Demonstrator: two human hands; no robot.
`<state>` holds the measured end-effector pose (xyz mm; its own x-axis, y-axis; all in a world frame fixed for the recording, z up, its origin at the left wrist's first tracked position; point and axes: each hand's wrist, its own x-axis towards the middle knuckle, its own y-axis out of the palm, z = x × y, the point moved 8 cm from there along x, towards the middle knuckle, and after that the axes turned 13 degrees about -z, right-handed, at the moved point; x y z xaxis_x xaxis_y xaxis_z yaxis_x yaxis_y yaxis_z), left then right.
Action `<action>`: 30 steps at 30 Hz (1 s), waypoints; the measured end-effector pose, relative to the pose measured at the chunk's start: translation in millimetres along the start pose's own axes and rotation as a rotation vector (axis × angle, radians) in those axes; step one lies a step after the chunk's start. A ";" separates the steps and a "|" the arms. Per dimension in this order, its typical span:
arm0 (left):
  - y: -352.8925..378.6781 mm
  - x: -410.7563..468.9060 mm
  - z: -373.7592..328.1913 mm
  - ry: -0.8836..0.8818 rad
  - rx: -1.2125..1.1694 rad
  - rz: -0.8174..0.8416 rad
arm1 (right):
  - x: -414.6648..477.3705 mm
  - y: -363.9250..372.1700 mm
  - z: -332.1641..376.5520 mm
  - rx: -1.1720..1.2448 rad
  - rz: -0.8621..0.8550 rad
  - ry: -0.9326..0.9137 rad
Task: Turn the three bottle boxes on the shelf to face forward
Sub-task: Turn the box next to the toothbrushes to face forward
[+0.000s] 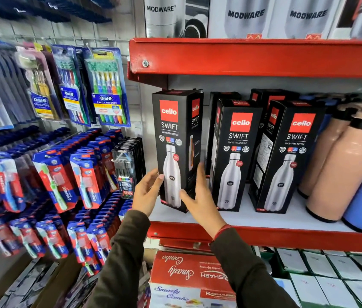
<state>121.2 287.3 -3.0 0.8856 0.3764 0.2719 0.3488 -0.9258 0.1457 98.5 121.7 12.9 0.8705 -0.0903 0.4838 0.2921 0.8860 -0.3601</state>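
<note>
Two dark sleeves reach up to the left hand (pixel 147 191) and right hand (pixel 200 196), fingers spread flat, clasping the leftmost box (pixel 175 150) at 9 and 3 o'clock. It stands on the white shelf (pixel 237 218), front showing. At its 3 o'clock stand 2 more boxes (pixel 235 156), then peach bottles (pixel 342 165).

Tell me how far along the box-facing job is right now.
The middle box and right box stand on the shelf showing their bottle panels, though angled slightly; they look largely done. The left box is in hand: the left hand and right hand flank its lower part, front panel already outward. Left: settling it square and releasing.
</note>
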 end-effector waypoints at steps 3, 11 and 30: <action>2.2 -4.5 -3.8 0.020 -0.004 -0.009 | 0.4 -1.0 -0.5 -0.028 -0.003 -0.018; 9.3 -10.1 -4.6 0.067 0.031 -0.052 | 7.0 -5.3 -6.9 -0.065 -0.072 0.002; 13.8 -13.6 7.9 -0.004 0.046 -0.082 | 1.0 -4.4 -20.1 0.033 -0.230 0.030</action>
<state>116.4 269.1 -12.1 0.8548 0.4508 0.2573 0.4336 -0.8926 0.1234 106.1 108.6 -1.1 0.7939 -0.3043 0.5264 0.4714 0.8549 -0.2167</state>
